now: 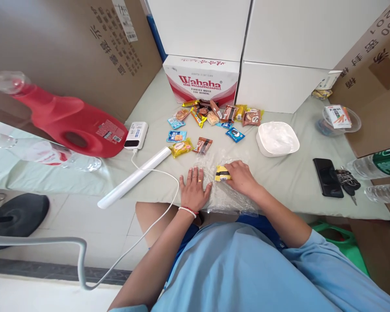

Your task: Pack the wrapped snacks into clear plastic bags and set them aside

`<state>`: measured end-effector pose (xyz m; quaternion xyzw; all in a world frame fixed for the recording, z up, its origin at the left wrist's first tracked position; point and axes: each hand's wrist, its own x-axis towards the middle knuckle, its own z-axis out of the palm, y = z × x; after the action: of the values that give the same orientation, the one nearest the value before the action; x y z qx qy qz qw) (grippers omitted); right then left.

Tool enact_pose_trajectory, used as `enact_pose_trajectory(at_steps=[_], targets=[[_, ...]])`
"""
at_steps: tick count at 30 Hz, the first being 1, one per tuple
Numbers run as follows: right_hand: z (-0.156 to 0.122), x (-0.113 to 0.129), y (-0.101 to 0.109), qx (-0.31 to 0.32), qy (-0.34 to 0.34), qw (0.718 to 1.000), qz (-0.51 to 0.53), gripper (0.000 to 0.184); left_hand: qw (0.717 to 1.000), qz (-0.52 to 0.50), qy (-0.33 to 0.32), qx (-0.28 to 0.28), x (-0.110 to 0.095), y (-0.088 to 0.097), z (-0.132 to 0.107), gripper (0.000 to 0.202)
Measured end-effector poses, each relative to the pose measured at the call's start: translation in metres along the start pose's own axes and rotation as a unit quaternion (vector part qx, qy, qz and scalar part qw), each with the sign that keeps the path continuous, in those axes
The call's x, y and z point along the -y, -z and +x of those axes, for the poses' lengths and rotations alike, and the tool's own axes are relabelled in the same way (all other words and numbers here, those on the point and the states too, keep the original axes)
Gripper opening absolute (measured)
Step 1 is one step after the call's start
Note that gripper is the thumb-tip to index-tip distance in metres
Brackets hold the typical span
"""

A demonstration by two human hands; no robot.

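My left hand (194,188) lies flat with fingers spread on the left edge of a clear plastic bag (225,195) at the table's near edge. My right hand (242,175) is closed on a small yellow snack packet (222,173) that rests on the bag. Beyond the hands, several wrapped snacks (211,119) are scattered over the pale green tablecloth (289,177). A yellow packet (181,147) and a brown packet (202,145) lie nearest the bag.
A white lidded container (276,138) stands right of the snacks. A white roll (134,177), a power bank (136,135) with cable and a red jug (67,123) lie left. A phone (328,177), keys (347,181), bottles and a Wahaha box (201,80) are also there.
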<state>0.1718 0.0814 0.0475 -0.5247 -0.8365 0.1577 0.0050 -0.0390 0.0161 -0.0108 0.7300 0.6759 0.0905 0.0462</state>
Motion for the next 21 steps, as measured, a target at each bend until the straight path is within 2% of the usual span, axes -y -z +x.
enact_pose_trajectory(at_steps=[3,5,9,12,14,18,20,21], targets=[[-0.002,-0.02,0.009,-0.011,-0.02,1.0,0.018,0.052,1.0,0.0,0.003,0.002,0.0,-0.002,0.001,0.073],[-0.002,-0.022,0.012,-0.019,-0.009,0.999,0.037,0.054,1.0,0.0,0.004,0.001,0.0,-0.002,0.001,0.074],[0.004,-0.003,0.004,-0.019,0.037,0.998,0.048,0.057,1.0,-0.002,-0.002,0.007,0.001,0.001,0.0,0.072],[0.011,0.011,-0.009,-0.003,0.034,0.999,0.031,0.058,1.0,-0.01,-0.013,0.02,0.003,0.005,-0.004,0.064],[0.01,0.01,-0.011,-0.012,0.033,0.999,0.039,0.065,1.0,-0.024,-0.009,0.017,0.007,0.009,-0.008,0.061],[-0.022,-0.011,0.004,-0.075,0.07,0.988,0.117,0.075,0.998,-0.055,-0.015,-0.028,0.024,0.021,-0.02,0.058],[-0.052,-0.023,0.013,-0.078,0.125,0.976,0.16,0.076,0.995,-0.072,-0.067,-0.029,0.037,0.028,-0.027,0.058],[-0.069,-0.027,0.014,-0.061,0.159,0.97,0.174,0.079,0.991,-0.081,-0.109,-0.01,0.045,0.032,-0.029,0.061]])
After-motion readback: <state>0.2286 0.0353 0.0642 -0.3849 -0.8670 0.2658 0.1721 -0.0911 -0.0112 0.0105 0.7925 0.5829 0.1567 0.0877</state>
